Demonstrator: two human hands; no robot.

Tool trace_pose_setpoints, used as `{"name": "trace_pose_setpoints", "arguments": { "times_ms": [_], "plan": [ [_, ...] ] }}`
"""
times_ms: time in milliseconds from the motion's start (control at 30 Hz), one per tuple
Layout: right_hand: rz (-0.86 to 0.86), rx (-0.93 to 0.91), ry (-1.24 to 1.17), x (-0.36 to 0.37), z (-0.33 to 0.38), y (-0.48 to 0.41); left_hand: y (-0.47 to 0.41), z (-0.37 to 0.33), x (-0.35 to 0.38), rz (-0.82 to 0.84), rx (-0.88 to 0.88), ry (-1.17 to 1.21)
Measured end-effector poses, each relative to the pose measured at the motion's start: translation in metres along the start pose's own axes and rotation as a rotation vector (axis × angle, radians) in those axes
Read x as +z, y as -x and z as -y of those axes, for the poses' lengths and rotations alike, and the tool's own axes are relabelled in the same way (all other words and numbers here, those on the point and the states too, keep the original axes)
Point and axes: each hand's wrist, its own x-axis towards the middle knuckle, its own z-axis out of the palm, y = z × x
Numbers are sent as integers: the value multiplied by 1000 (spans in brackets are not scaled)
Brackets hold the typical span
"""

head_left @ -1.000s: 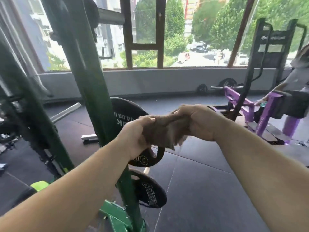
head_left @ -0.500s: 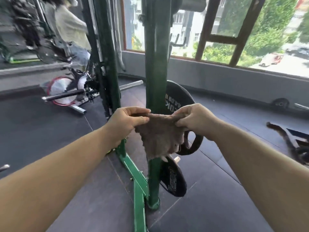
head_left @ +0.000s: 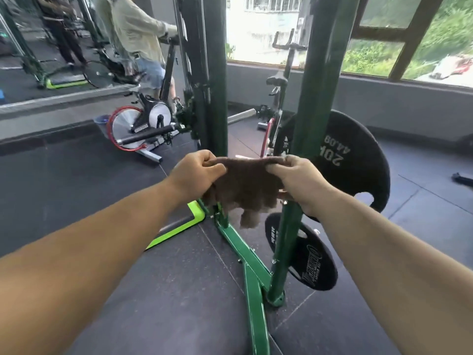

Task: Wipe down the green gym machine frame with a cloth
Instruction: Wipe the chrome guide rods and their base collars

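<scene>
A brown cloth (head_left: 247,190) hangs spread between my two hands, held up in front of the green machine frame. My left hand (head_left: 195,175) pinches its top left corner and my right hand (head_left: 299,180) pinches its top right corner. The frame's near green upright (head_left: 317,80) rises just behind my right hand, and a second upright (head_left: 212,73) stands behind my left hand. A green base rail (head_left: 252,272) runs along the floor below the cloth. The cloth hangs apart from the rail beneath it.
Two black weight plates (head_left: 358,165) (head_left: 307,257) hang on the near upright's right side. A spin bike (head_left: 143,124) with a person on it stands at the back left beside a mirror. A second bike (head_left: 279,85) stands by the window. Dark rubber floor lies around.
My view has swung left, bringing the spin bike and mirror into sight. My hands have drawn apart, and the cloth, bunched before, now hangs spread between them.
</scene>
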Motion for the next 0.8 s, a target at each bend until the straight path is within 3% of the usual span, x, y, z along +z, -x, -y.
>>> {"name": "trace_pose_setpoints", "arguments": {
  "times_ms": [167, 367, 567, 800],
  "plan": [
    [-21, 120, -290, 22, 11, -1, 4, -9, 0, -126, 81, 95],
    [164, 247, -557, 14, 27, 9, 31, -37, 37, -51, 73, 345],
    [274, 212, -496, -34, 12, 7, 39, -63, 77, -201, 60, 273],
    [306, 63, -268, -72, -13, 1, 34, -67, 105, -254, -37, 415]
  ]
}}
